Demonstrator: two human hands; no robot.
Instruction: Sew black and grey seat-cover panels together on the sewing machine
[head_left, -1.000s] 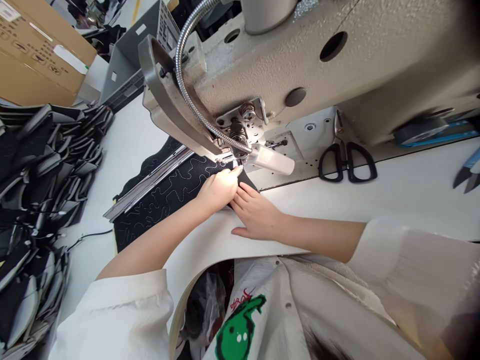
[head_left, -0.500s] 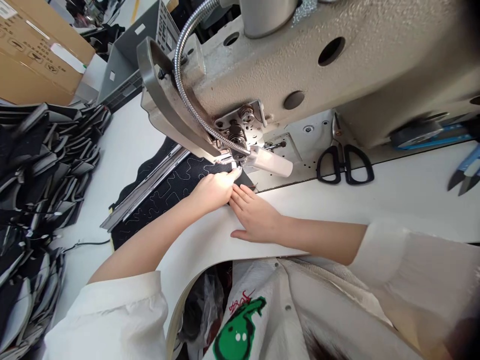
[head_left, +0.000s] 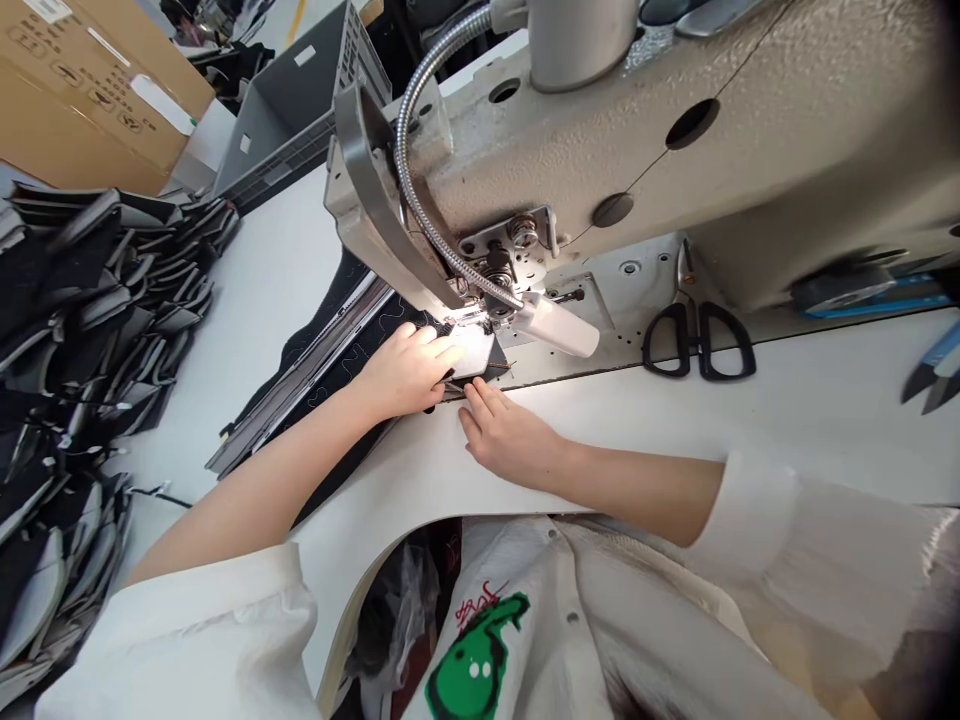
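Note:
A black fabric piece [head_left: 319, 400] with pale wavy stitching and a zipper-like strip lies under the head of a sewing machine [head_left: 480, 130]. My left hand [head_left: 405, 372] is closed on it just left of the needle area, fingers bent over the top and thumb low at the near edge. Right of these fingers, a white patch [head_left: 472, 352] of material shows under the machine's lamp. My right hand [head_left: 514, 432] rests on the table edge of the machine bed, fingers stretched out, tips at the material's near edge. The needle and presser foot are mostly hidden.
Black-handled scissors [head_left: 697, 335] lie on the machine bed to the right, with blue-handled cutters [head_left: 934, 375] further right. A heap of black and grey pieces [head_left: 75, 400] covers the left side. Behind stand a grey crate [head_left: 289, 110] and a cardboard box [head_left: 90, 95].
My left hand has drawn back left from the needle and curled its fingers on the fabric, and a white patch now shows. My right hand has shifted slightly; the view has moved a little.

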